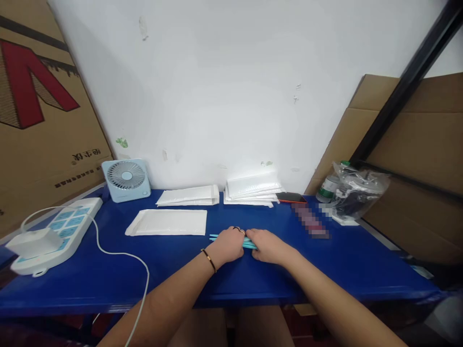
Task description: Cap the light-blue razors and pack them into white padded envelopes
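Observation:
My left hand (228, 245) and my right hand (266, 245) rest side by side on the blue table (173, 270), both closed over thin teal sticks (217, 237) that lie flat on it. The sticks' ends poke out to the left of my left hand; a short bit shows between the two hands. A ring sits on a left finger and a dark bracelet on the left wrist. A flat white padded envelope (168, 222) lies just beyond and left of my hands.
Two stacks of white envelopes (253, 190) sit against the wall, a small fan (126, 179) and a power strip (61, 231) with a white cable on the left, a phone (291, 197), a bottle (327, 189) and a plastic bag (356, 193) on the right. Cardboard boxes flank both sides.

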`<state>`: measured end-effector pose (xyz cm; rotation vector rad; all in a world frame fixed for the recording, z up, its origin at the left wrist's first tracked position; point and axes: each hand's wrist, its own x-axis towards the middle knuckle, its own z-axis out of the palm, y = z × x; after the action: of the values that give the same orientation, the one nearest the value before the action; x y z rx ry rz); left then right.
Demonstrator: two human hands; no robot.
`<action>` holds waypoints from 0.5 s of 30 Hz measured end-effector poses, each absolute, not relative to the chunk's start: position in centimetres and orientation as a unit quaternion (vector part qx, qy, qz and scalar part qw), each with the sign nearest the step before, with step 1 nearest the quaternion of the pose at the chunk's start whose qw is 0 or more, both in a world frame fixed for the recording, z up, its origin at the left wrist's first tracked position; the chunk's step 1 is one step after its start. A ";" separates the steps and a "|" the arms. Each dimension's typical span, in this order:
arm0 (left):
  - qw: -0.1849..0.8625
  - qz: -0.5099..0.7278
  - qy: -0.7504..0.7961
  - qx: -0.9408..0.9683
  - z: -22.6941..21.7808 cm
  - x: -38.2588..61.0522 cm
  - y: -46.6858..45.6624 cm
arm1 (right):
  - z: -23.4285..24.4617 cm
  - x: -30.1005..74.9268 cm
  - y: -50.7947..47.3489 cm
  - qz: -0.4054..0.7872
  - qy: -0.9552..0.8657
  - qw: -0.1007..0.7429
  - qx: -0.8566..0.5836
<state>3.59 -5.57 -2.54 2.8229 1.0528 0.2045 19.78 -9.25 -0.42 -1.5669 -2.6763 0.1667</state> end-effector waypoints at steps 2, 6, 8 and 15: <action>0.086 0.106 0.354 0.925 -2.3 3.4 -5.7 | 1.4 20.0 -9.3 0.046 -0.857 0.013 -0.512; 0.218 0.226 0.357 0.880 -1.2 3.3 -6.0 | 7.2 20.7 -10.3 0.084 -0.854 0.127 -0.498; 0.283 0.302 0.349 0.841 -0.8 3.9 -6.5 | 9.8 20.4 -10.9 0.096 -0.846 0.214 -0.478; 0.406 0.402 0.321 0.755 -2.0 6.2 -8.2 | 9.7 16.0 -11.5 0.068 -0.871 0.240 -0.423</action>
<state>6.21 -8.23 -1.96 1.9059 0.8111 1.0133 15.97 -11.52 9.73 -1.1572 -2.3834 0.1872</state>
